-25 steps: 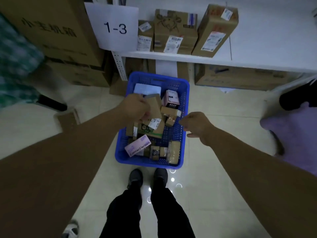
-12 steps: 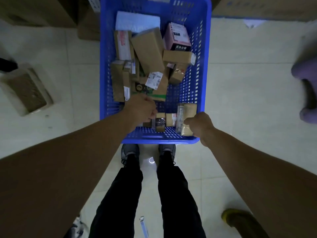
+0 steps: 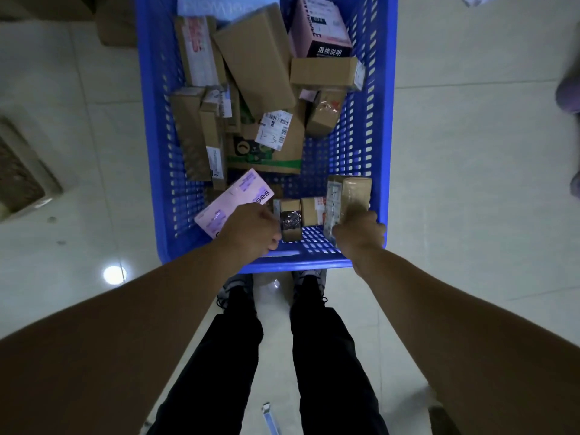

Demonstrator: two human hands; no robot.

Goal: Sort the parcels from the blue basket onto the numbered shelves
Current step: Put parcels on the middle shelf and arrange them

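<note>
As a person bends over the blue basket point(image 3: 301, 263) on the tiled floor, both hands reach into its near end, where the smallest parcels lie. The right hand point(image 3: 359, 233) curls its fingers over the near end of a tape-wrapped parcel point(image 3: 348, 196), though blur softens the hold. The left hand point(image 3: 251, 227) sits knuckles-up on the near corner of a pink box point(image 3: 233, 202). Its fingers are tucked out of sight, so it cannot be told whether it grips the box or merely rests there. Between the two hands lie a dark-banded box point(image 3: 290, 219) and a small carton point(image 3: 312, 210), side by side. Beyond the hands, brown cartons are heaped against one another, among them a green-printed carton point(image 3: 266, 155) whose label bears a handwritten 1-3. The numbered shelves are out of frame.

The parcels look light and stiff, small cardboard that one hand can likely lift. The glossy tape on the right hand's parcel may prove slippery, so a hold across its short sides, thumb opposite fingers, seems safer than a pinch on one end. The flat pink box is probably best taken by its long edges.
</note>
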